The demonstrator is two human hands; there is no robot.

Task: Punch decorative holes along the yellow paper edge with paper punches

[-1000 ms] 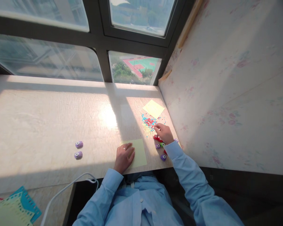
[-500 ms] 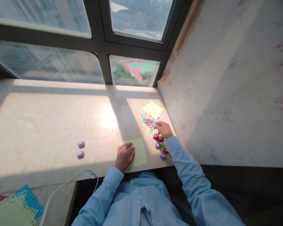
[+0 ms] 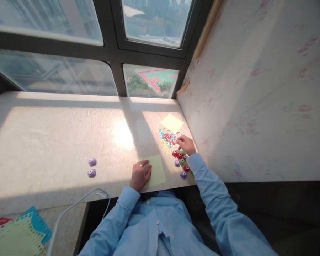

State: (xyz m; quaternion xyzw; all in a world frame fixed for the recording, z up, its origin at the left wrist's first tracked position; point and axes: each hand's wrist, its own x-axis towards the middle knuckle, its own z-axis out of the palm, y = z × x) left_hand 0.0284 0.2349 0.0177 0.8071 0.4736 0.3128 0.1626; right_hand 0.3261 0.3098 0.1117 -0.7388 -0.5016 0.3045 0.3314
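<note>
My left hand (image 3: 141, 175) lies flat, fingers together and stretched out, on the left part of a pale yellow paper sheet (image 3: 158, 170) near the table's front edge. At the right edge of a pile of tiny red, blue and yellow paper bits (image 3: 167, 138), my right hand (image 3: 186, 144) has its thumb and fingertips pinched together. Whatever is between those fingertips is too small to make out. Just below that hand sit several small red, green and purple paper punches (image 3: 183, 175) with white round tops, some partly hidden by the wrist.
A smaller yellow paper (image 3: 172, 123) lies behind the bits, near the flowered wall (image 3: 256, 106). Two purple punches (image 3: 92, 168) stand to the left. At lower left are sheets with punched edges (image 3: 18, 233) and a white cable (image 3: 69, 209). Windows (image 3: 152, 81) border the table's back.
The whole view has shifted slightly. My right hand stays pinched at the edge of the paper bits, turned a little. My left hand remains on the yellow sheet.
</note>
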